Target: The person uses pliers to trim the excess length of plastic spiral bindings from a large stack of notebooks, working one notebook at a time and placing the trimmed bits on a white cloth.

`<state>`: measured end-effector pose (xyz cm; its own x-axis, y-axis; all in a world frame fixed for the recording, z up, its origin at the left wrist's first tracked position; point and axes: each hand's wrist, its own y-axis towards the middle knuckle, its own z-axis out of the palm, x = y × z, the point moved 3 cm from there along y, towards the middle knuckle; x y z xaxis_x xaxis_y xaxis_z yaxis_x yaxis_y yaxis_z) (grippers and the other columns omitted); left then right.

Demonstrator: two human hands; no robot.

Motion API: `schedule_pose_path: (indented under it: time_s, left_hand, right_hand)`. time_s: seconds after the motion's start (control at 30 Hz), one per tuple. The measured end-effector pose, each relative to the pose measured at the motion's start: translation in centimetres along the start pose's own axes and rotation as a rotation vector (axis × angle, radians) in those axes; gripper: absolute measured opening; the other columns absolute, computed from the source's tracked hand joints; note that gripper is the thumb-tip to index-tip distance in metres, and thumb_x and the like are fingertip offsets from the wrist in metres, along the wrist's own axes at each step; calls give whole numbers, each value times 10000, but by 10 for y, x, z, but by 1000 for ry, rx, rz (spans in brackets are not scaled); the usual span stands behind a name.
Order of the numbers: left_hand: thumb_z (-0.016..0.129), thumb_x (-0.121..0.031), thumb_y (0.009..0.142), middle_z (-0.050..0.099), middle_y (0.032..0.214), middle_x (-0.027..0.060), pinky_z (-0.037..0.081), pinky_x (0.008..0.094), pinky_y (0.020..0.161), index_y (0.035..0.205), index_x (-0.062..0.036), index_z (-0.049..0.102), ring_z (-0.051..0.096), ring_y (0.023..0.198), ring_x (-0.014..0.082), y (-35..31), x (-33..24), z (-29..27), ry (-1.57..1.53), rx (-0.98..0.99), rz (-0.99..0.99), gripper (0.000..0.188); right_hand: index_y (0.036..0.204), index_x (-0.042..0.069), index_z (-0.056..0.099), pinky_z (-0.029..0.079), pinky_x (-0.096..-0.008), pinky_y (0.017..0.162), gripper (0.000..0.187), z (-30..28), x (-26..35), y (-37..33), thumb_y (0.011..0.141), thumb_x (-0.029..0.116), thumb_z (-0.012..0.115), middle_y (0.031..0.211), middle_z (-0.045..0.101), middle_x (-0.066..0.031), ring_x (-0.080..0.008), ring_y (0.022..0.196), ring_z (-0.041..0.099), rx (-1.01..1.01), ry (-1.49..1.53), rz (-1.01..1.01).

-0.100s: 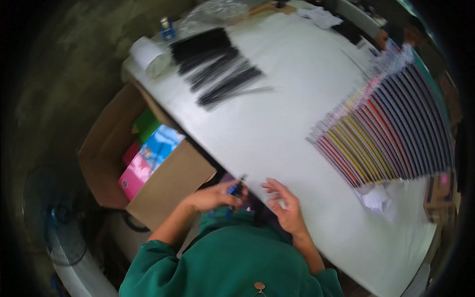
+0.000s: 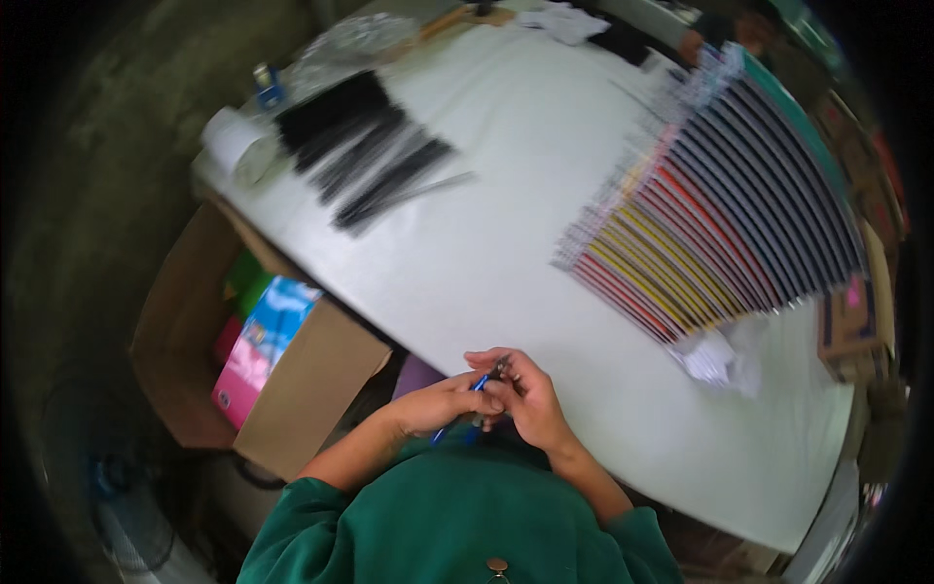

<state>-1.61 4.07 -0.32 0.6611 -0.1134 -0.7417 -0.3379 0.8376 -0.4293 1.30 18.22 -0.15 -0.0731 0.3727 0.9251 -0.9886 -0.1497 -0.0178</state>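
In front of my body, at the near edge of the table, both hands meet around small blue-handled pliers [image 2: 479,383]. My left hand [image 2: 438,406] is closed around the handles, whose blue ends stick out below the fingers. My right hand [image 2: 533,401] has curled fingers and its thumb against the upper part of the pliers, close to the dark jaws. Anything small between the fingers is too blurred to make out. On the table to the right, a long fanned row of spiral-bound notebooks [image 2: 710,204] shows red, yellow and dark coils.
Black spiral coils [image 2: 365,146] lie at the table's far left, near a white roll [image 2: 233,141] and a clear plastic bag [image 2: 355,44]. Left of the table, an open cardboard box [image 2: 316,384] holds colourful books. Another person [image 2: 744,29] is at the far right.
My right hand, apart and open before, has come in to the pliers and closed on them. The view has shifted, so the table and box appear farther left.
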Motion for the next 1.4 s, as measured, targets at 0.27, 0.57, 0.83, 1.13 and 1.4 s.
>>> schedule_pose_path:
  time_s: [0.27,0.57,0.83,1.13,1.4]
  left_hand:
    - [391,-521,919,496,936,109,486,379,661,1244,-66,390,529,729,184,77,-22,69,-574,447,85,559]
    - [334,-474,947,499,952,94,475,383,713,1265,-76,379,532,801,196,63,-23,94,-729,310,81,511]
    - [418,-506,907,529,886,46,414,331,662,1111,-118,499,499,755,159,112,-25,51,-865,37,147,446]
    - [509,-325,909,524,850,44,381,214,441,1164,-151,526,514,672,128,119,7,26,-925,133,151,309]
    - [419,-362,950,540,1069,130,468,556,870,1128,-134,475,556,1010,287,138,-17,38,-881,151,140,295]
  right_hand:
    - [1109,-6,527,451,-361,897,267,-82,70,-13,911,173,521,1053,618,-179,-203,1002,579,-166,134,-88]
    - [1264,-36,451,445,-318,926,386,-78,63,-17,941,176,453,1157,575,-178,-195,1053,569,125,374,31]
    - [1117,2,586,387,-375,937,326,-43,168,82,813,121,593,1079,616,-184,-284,1023,585,60,-1491,-611]
    - [974,110,701,478,-357,764,305,-85,73,170,675,155,744,955,688,-60,-225,916,650,548,-2450,576]
    - [917,54,698,517,-367,723,334,-100,74,182,639,222,777,926,683,-113,-247,884,656,708,-2312,580]
